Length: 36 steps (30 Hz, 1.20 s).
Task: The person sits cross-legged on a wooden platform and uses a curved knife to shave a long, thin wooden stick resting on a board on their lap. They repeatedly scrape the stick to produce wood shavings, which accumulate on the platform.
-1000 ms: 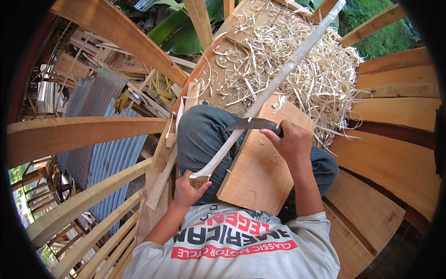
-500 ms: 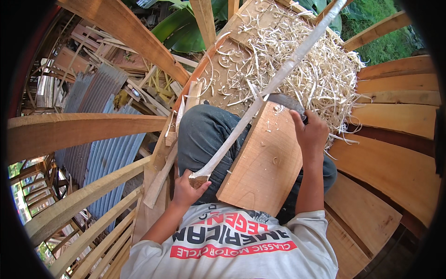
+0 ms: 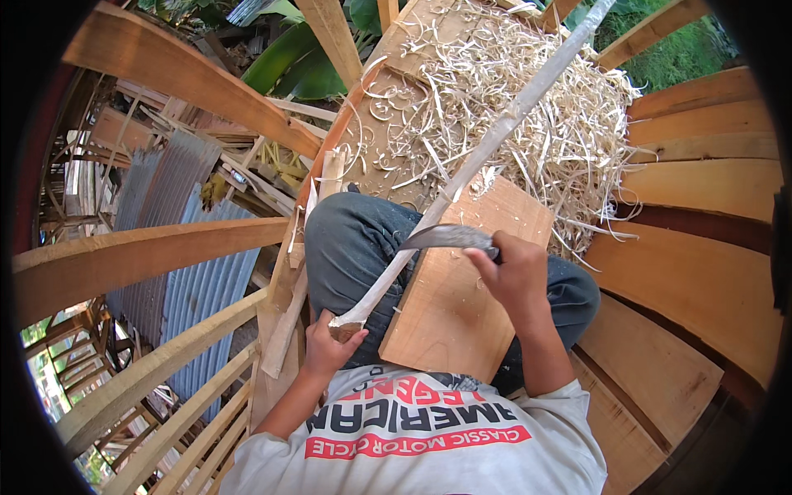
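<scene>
My left hand (image 3: 327,345) is closed round the butt of a long, pale peeled wooden pole (image 3: 503,129). That pole slants up and away to the far right, past the edge of a flat wooden board (image 3: 454,318) resting across my lap. My right hand (image 3: 516,272) grips the dark handle of a curved knife (image 3: 445,238). Its grey hooked blade points left, and its tip meets or overlaps the pole just above my left knee. Part of the handle is hidden inside my fingers.
Curled wood shavings (image 3: 528,157) heap over the planked floor (image 3: 375,169) ahead of me. Wooden slats (image 3: 701,256) wall the right side. Rails (image 3: 148,247) stand along the left, with corrugated metal sheets (image 3: 198,289) and scrap wood beyond them.
My right hand has drawn the knife toward me and to the left, from the board's far end to nearer my knee. My left hand keeps its grip on the pole.
</scene>
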Each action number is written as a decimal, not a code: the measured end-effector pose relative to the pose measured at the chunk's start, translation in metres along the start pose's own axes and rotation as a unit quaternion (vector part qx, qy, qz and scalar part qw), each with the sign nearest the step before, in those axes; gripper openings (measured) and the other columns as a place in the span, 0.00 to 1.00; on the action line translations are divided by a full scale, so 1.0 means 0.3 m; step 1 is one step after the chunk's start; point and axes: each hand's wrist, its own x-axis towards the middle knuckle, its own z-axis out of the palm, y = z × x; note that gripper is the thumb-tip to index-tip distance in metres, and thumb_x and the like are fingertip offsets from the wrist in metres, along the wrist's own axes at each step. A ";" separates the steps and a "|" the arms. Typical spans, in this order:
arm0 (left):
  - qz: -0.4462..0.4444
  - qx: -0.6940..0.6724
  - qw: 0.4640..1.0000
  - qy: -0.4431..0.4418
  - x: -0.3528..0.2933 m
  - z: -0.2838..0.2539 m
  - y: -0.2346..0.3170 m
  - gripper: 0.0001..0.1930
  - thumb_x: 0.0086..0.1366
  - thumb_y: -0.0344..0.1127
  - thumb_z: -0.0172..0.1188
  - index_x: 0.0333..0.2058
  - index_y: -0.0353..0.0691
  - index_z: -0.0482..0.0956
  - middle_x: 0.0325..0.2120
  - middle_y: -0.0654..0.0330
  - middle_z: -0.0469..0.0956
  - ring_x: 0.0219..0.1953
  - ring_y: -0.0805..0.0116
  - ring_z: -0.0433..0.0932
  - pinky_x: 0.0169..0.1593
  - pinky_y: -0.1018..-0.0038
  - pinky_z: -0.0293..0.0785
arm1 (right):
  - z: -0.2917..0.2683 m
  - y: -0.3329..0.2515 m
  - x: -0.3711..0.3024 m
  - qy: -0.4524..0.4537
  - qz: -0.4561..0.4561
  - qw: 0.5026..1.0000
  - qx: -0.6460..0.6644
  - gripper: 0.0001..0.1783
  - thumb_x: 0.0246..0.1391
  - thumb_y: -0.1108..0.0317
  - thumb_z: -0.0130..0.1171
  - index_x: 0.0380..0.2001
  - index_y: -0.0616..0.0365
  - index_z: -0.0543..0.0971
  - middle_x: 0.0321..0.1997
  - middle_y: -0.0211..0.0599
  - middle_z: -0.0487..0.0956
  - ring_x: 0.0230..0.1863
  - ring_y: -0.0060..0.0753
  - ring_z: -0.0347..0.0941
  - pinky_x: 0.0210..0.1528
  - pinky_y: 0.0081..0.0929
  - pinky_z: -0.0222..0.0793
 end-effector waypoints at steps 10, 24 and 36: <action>0.037 0.033 0.998 0.040 0.004 0.018 0.029 0.26 0.51 0.50 0.71 0.32 0.33 0.71 0.24 0.48 0.79 0.29 0.48 0.81 0.31 0.67 0.76 | 0.014 0.063 0.144 0.061 -0.013 0.991 -0.117 0.34 0.47 0.35 0.58 0.11 0.57 0.71 0.07 0.35 0.67 0.09 0.36 0.67 0.14 0.30 0.62; 0.034 0.034 0.998 0.044 0.010 0.015 0.032 0.26 0.51 0.50 0.70 0.33 0.31 0.71 0.24 0.46 0.79 0.31 0.46 0.81 0.31 0.65 0.76 | -0.006 0.090 0.255 0.080 0.012 0.982 -0.169 0.38 0.47 0.31 0.56 0.08 0.58 0.69 0.05 0.35 0.65 0.08 0.36 0.65 0.14 0.31 0.62; 0.007 0.033 0.999 0.030 0.003 0.009 0.030 0.26 0.51 0.49 0.70 0.35 0.31 0.71 0.26 0.45 0.79 0.31 0.46 0.81 0.32 0.65 0.76 | -0.077 0.137 0.394 0.064 0.124 0.979 -0.147 0.42 0.50 0.28 0.49 0.14 0.63 0.76 0.11 0.45 0.72 0.15 0.43 0.72 0.20 0.39 0.68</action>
